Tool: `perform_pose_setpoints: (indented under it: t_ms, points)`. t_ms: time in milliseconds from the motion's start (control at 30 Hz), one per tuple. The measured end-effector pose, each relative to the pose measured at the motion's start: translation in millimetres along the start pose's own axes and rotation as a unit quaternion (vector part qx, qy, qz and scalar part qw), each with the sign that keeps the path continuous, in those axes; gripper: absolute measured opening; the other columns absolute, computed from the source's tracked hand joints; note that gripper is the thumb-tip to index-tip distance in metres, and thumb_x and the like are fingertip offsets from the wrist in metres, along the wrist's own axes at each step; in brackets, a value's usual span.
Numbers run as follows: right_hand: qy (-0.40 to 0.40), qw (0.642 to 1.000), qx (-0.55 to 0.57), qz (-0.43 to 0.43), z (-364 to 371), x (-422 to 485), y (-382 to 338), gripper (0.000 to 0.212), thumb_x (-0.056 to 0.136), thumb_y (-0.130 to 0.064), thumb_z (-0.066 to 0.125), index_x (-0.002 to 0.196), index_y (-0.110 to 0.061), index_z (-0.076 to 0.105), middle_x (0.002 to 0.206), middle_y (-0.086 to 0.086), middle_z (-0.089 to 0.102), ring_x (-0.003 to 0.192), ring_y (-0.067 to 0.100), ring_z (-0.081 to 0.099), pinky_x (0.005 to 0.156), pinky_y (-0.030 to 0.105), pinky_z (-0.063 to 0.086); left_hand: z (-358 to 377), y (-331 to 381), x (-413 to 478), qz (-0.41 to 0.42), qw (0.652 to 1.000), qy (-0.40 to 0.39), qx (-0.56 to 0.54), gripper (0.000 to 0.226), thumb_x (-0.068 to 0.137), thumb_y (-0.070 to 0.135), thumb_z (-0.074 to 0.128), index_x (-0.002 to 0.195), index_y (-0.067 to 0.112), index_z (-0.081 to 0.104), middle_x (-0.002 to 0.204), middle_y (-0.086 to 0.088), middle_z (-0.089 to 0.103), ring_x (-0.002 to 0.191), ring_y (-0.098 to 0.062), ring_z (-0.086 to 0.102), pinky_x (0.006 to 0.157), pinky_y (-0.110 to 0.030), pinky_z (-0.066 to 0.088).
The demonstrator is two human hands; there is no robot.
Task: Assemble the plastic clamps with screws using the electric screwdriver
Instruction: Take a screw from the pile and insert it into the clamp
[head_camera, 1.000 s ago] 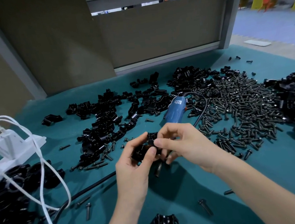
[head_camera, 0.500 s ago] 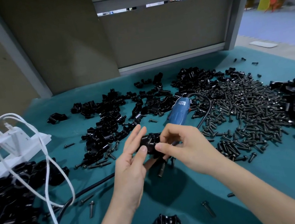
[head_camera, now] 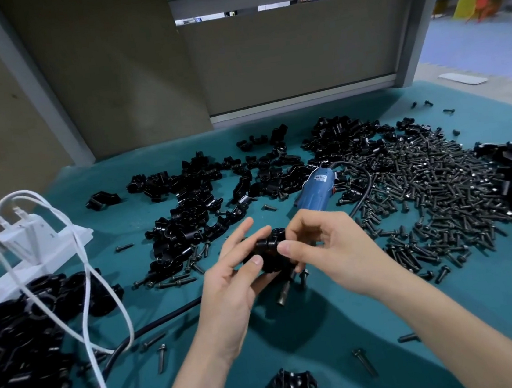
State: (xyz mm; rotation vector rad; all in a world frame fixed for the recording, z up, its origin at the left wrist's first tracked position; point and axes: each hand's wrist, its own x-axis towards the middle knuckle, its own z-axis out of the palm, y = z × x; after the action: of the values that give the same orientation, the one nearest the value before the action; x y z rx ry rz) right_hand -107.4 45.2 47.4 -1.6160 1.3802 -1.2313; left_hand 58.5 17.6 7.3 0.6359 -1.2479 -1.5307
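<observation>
My left hand (head_camera: 227,292) and right hand (head_camera: 334,248) pinch the clamp (head_camera: 270,246); the screwdriver (head_camera: 317,195) lies just toward the desk's (head_camera: 453,315) far edge, nearer my right.

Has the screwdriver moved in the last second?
No. The screwdriver lies at the same spot beside the screw pile, its cable looped the same; only the camera shifted.

Held clamp (head_camera: 270,251): black plastic, two halves seemingly pressed together, pinched between the left hand (head_camera: 227,292) and the right hand (head_camera: 327,246) at centre.
Loose clamps (head_camera: 186,208): black pieces strewn across the far middle, with more heaped at the left and right edges.
Near clamp (head_camera: 291,386): a lone black piece lying at the front.
Screws (head_camera: 439,192): dark, in a wide heap on the right, with strays scattered around.
Electric screwdriver (head_camera: 316,191): blue body with a black cord, lying flat just beyond the hands.
</observation>
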Motion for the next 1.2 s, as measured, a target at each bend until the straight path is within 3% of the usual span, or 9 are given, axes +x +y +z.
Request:
perform_pose_setpoints:
  t_ms: [133, 267, 367, 467, 567, 733, 867, 933, 1200]
  points:
    - [-0.007, 1.000, 0.004, 0.003, -0.9, 0.9, 0.5, 0.019, 0.084, -0.013, 0.074, 0.072, -0.015, 0.058, 0.064, -0.007, 0.064, 0.054, 0.017, 0.064, 0.064, 0.031, 0.054, 2.9, -1.5, 0.0, -0.019, 1.000, 0.001, -0.013, 0.035, 0.087, 0.012, 0.051, 0.106, 0.027, 0.076, 0.142, 0.016, 0.050, 0.120, -0.007, 0.059, 0.085, -0.029, 0.056]
    - [0.001, 0.998, 0.061, 0.020, -0.5, 0.9, 1.8, 0.022, 0.082, -0.008, 0.075, 0.082, -0.017, 0.054, 0.066, -0.005, 0.065, 0.056, 0.019, 0.063, 0.061, 0.037, 0.057, 3.8, -4.8, 1.0, -0.050, 0.998, -0.003, -0.046, 0.035, 0.090, 0.013, 0.049, 0.112, 0.023, 0.074, 0.147, 0.003, 0.047, 0.127, -0.022, 0.055, 0.098, -0.047, 0.051]
    - [-0.013, 0.994, 0.103, 0.033, -1.5, 1.2, 2.2, 0.023, 0.082, -0.007, 0.074, 0.090, -0.021, 0.057, 0.065, 0.000, 0.066, 0.056, 0.019, 0.062, 0.058, 0.031, 0.056, 5.1, -4.5, 0.5, -0.057, 0.997, -0.017, -0.045, 0.036, 0.088, 0.016, 0.050, 0.115, 0.026, 0.072, 0.146, -0.006, 0.049, 0.126, -0.028, 0.055, 0.095, -0.041, 0.053]
    - [-0.007, 0.996, 0.091, 0.021, -1.0, -0.1, 1.3, 0.021, 0.080, -0.010, 0.077, 0.091, -0.021, 0.063, 0.064, 0.001, 0.065, 0.054, 0.021, 0.062, 0.057, 0.029, 0.056, 6.7, -5.0, -0.5, -0.043, 0.999, -0.015, -0.020, 0.035, 0.092, 0.014, 0.047, 0.115, 0.025, 0.071, 0.146, 0.016, 0.047, 0.125, -0.017, 0.057, 0.094, -0.035, 0.054]
    - [0.028, 0.998, 0.048, -0.005, 2.9, -2.1, 0.0, 0.019, 0.078, -0.011, 0.079, 0.087, -0.020, 0.066, 0.064, -0.012, 0.062, 0.051, 0.018, 0.062, 0.057, 0.024, 0.053, 6.1, -4.1, -1.0, -0.030, 0.999, -0.025, 0.022, 0.034, 0.091, 0.019, 0.054, 0.124, 0.023, 0.063, 0.144, 0.025, 0.045, 0.128, -0.013, 0.054, 0.100, -0.039, 0.050]
    - [0.060, 0.997, 0.042, -0.022, 6.5, -2.1, -3.4, 0.020, 0.075, -0.006, 0.080, 0.081, -0.019, 0.068, 0.068, -0.020, 0.059, 0.049, 0.013, 0.060, 0.055, 0.023, 0.053, 14.5, -4.8, -4.8, 0.009, 0.987, -0.016, 0.157, 0.051, 0.085, 0.008, 0.067, 0.130, 0.027, 0.054, 0.140, 0.010, 0.051, 0.123, -0.017, 0.057, 0.101, -0.035, 0.049]
    - [0.022, 0.999, 0.035, -0.028, 4.5, -3.4, -6.6, 0.031, 0.078, 0.000, 0.076, 0.093, -0.026, 0.068, 0.092, -0.012, 0.065, 0.062, 0.007, 0.061, 0.068, 0.035, 0.060, 17.4, -7.5, -5.1, 0.031, 0.987, 0.030, 0.153, 0.046, 0.089, -0.005, 0.061, 0.128, 0.019, 0.057, 0.132, 0.000, 0.057, 0.111, -0.015, 0.064, 0.094, -0.029, 0.052]
    - [0.030, 0.998, 0.029, -0.040, 4.7, -3.9, -6.3, 0.030, 0.080, 0.003, 0.073, 0.091, -0.024, 0.065, 0.093, -0.003, 0.069, 0.063, 0.007, 0.064, 0.068, 0.034, 0.060, 16.3, -8.6, -4.3, 0.043, 0.989, 0.046, 0.136, 0.045, 0.089, -0.010, 0.059, 0.125, 0.017, 0.058, 0.130, 0.000, 0.057, 0.112, -0.011, 0.063, 0.092, -0.022, 0.050]
    - [0.076, 0.995, 0.044, -0.052, 13.7, -5.0, -6.0, 0.016, 0.078, -0.001, 0.075, 0.076, -0.015, 0.069, 0.095, -0.006, 0.070, 0.073, 0.013, 0.068, 0.069, 0.027, 0.059, 16.4, -9.8, -5.4, 0.122, 0.964, 0.094, 0.215, 0.046, 0.078, 0.013, 0.061, 0.119, 0.032, 0.059, 0.120, 0.021, 0.056, 0.114, -0.002, 0.058, 0.088, -0.012, 0.048]
